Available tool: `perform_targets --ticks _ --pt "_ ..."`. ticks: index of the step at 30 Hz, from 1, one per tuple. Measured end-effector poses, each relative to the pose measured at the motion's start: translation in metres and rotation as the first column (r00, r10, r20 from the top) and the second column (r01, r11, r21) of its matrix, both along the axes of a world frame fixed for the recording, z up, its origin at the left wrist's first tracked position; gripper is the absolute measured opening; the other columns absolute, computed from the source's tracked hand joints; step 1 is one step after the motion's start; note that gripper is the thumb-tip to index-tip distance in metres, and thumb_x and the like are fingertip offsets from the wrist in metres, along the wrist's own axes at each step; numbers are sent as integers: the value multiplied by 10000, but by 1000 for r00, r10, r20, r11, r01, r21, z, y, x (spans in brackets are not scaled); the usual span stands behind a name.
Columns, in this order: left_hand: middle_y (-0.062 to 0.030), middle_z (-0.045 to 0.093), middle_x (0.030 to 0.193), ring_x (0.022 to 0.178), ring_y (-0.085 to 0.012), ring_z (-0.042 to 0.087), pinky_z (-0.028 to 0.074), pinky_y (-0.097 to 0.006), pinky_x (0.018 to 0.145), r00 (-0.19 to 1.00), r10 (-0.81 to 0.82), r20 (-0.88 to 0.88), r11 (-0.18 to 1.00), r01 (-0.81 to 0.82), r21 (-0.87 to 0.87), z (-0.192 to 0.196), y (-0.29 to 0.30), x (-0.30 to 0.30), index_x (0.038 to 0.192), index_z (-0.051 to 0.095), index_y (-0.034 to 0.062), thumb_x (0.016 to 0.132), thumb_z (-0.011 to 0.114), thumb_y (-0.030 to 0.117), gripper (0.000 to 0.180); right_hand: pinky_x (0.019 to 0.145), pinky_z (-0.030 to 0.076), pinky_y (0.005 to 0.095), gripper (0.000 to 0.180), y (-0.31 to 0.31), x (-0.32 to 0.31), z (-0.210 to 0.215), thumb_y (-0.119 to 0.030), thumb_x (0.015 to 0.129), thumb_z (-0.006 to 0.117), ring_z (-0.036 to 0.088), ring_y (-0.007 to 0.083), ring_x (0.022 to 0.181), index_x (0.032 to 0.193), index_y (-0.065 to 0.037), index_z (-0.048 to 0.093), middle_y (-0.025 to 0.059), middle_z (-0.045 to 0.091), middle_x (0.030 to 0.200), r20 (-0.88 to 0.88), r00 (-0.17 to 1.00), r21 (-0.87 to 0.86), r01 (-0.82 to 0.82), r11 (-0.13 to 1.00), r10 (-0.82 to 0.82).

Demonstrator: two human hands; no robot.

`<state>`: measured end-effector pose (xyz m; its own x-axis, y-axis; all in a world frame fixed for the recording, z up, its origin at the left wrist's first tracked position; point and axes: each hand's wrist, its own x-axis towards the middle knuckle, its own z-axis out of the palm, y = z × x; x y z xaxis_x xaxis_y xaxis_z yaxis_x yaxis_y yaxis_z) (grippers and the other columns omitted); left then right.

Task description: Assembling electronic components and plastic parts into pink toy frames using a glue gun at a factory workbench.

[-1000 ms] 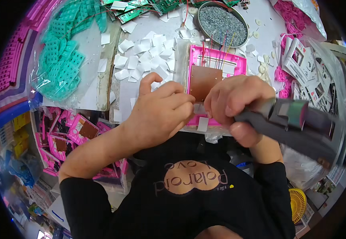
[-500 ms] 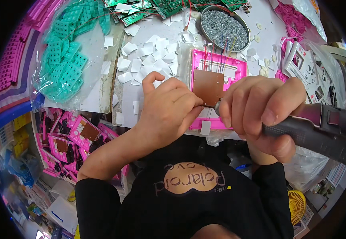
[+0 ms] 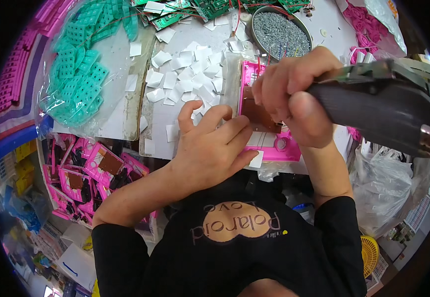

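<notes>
While the left hand [image 3: 216, 143] bends its fingers loosely by the brown board's [image 3: 260, 118] left edge, I cannot tell whether they pinch anything. The board lies in the pink frame [image 3: 274, 154], partly hidden below the right hand [image 3: 299, 94], wrapped around a dark tool [image 3: 373, 109] whose tip I can't make out.

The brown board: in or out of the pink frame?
In: the brown board lies inside the pink frame, whose rim shows at left.

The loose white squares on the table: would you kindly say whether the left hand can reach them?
Likely yes: the white squares lie just beyond the left hand, with nothing visible blocking the way.
</notes>
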<state>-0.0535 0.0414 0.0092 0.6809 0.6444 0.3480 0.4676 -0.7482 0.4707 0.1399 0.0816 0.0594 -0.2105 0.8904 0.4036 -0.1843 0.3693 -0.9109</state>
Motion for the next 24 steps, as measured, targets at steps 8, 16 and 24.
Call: perform_targets --ticks 8,16,24 --pt "-9 621 1086 1102 -231 550 259 -539 1019 996 -90 20 982 92 -164 9 -10 -1 1102 711 157 743 824 338 418 554 444 303 304 7 4 -6 -247 954 722 483 109 524 933 -96 460 25 524 615 67 995 -48 -68 997 71" --pt "-40 619 872 818 -200 592 424 -389 784 986 -34 161 923 92 -374 11 -5 5 984 707 80 843 772 143 168 857 498 317 544 -4 26 24 -232 918 721 624 204 951 1345 4 480 194 628 1163 72 923 133 367 921 -378" --pt "-49 701 806 562 -49 494 400 -245 519 956 172 239 477 132 -869 17 21 4 1005 711 -26 966 663 118 157 572 457 253 201 -81 31 -12 -36 897 703 572 93 628 1093 8 687 70 709 906 651 755 -245 313 918 -84"
